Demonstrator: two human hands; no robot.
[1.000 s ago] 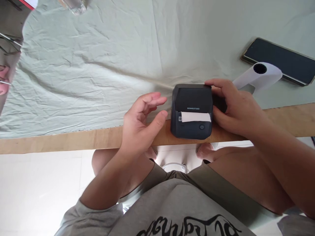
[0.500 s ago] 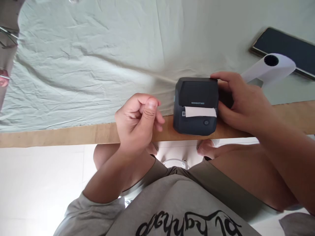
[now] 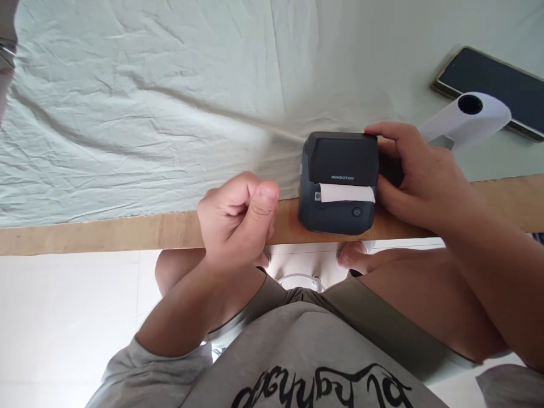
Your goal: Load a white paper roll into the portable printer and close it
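A small dark label printer sits at the table's front edge, partly on the cloth and partly on bare wood. A strip of white label paper sticks out of its front slot, above a round power button. My right hand grips the printer's right side, thumb low and forefinger at the top back corner; its other fingers are partly hidden. To the left of the printer, apart from it, my left hand is held up with the fingers curled in and the thumb over them. Whether anything is inside that hand is hidden.
A pale green wrinkled cloth covers the table, leaving a wooden front strip bare. Behind my right hand stands a white object with a round dark opening. A dark smartphone lies at the back right.
My left hand's fingers have curled tighter into a fist and the hand has dipped slightly. My right hand and the printer stay where they were.
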